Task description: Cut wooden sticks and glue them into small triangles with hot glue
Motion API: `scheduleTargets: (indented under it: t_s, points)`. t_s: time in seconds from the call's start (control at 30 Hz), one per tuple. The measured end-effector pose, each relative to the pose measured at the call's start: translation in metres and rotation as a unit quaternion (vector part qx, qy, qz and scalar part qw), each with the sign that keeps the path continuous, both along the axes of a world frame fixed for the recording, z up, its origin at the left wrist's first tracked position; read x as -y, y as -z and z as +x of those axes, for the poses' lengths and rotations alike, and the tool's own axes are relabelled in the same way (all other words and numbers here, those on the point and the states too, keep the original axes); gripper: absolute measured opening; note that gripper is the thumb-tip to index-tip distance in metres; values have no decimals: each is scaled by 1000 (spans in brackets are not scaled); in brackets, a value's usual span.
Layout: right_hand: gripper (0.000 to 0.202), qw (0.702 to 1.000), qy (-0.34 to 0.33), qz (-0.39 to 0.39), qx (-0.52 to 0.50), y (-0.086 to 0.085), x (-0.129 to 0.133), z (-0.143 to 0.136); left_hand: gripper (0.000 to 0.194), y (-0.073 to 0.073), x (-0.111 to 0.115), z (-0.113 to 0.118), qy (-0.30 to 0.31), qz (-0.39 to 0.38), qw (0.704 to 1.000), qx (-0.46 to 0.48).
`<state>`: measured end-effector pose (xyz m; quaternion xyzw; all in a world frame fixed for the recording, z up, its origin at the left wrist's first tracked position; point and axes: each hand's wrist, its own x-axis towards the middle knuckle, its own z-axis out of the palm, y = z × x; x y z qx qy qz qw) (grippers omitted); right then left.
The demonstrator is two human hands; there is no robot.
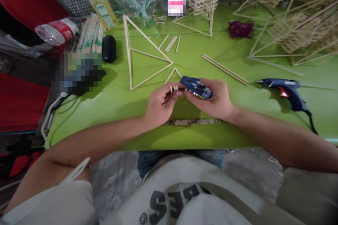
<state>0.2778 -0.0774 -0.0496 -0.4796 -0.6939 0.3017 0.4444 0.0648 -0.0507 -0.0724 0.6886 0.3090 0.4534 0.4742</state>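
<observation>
My left hand [162,103] is closed around several thin wooden sticks [173,88], whose short pale ends poke out between the fingers. In my right hand [218,98] is a blue hand tool [195,87] with metal parts, shaped like a stapler; its exact kind is unclear. The two hands nearly touch, with the tool's tip close to the left fingertips. Just beyond them lies a small V of joined sticks [174,69]. Farther off rests a triangular stick frame [151,76], with several short loose sticks [171,44] beside it.
A blue glue gun [286,88] lies at the right, its cord running off the edge. Two long sticks [225,69] sit left of it. Stick structures [293,38], purple string [241,29], bottles [56,31], a black case [108,48] and bundled sticks [91,35] surround the green table [111,105].
</observation>
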Motion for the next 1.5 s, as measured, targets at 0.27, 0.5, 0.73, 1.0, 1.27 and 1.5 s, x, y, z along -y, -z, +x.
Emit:
scheduleTargets:
  t_s: [0.27, 0.5, 0.73, 1.0, 1.27, 1.5]
  points:
    - [6, 996, -70, 57, 19, 11, -12, -1, 32, 8, -8, 2, 52, 25, 998, 23]
    - [5, 997, -61, 40, 14, 12, -13, -1, 31, 5, -13, 7, 79, -5, 996, 44]
    - [7, 999, -54, 6, 1, 10, -14, -2, 34, 7, -17, 10, 90, -29, 994, 58]
    - [28, 991, -36, -87, -99, 5, -21, -3, 42, 6, -18, 13, 78, -30, 995, 63]
    - [26, 983, 25, -124, -131, 12, -22, -2, 38, 6, -19, 12, 66, -37, 995, 68]
    - [20, 991, 29, -101, -88, 8, -18, -13, 42, 7, -17, 11, 67, -26, 995, 61]
